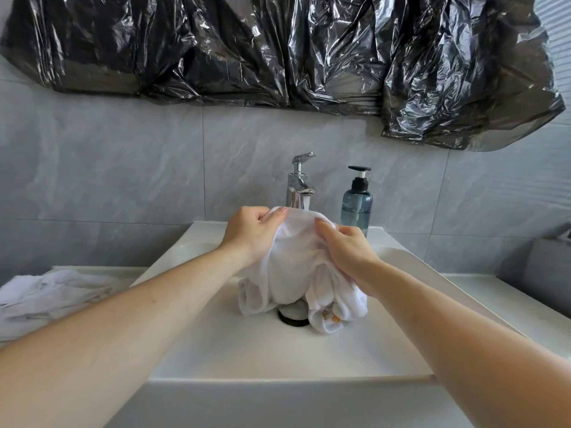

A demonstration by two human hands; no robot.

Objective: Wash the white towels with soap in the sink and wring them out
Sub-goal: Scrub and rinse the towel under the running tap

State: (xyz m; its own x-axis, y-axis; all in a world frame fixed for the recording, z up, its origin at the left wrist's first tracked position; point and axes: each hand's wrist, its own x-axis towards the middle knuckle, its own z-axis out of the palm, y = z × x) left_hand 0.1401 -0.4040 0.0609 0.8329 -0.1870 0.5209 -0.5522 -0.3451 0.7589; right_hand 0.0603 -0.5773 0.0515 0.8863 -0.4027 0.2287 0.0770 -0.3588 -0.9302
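A big sheet of crinkly black plastic (278, 47) hangs across the top of the grey tiled wall (123, 168). Under it sits a white sink (278, 350), set into a white table (500, 304). On the table at the left lies a heap of white towels (46, 295), well apart from the hands. Over the middle of the sink, two bare hands hold up one white towel (287, 267). Its top is bunched between the hands, and its loose ends hang down and touch the bottom of the sink, just beside the round dark drain (293, 316). One hanging end has a small yellow mark on it. The left hand (253, 233) has its fingers curled tight around the top left of the towel. The right hand (346, 251) grips the right side of the towel, with its thumb pressed on the cloth. Behind the towel stands a shiny silver tap (298, 183). Just to the right of the tap stands a blue-grey soap bottle (357, 205) with a black pump on top.
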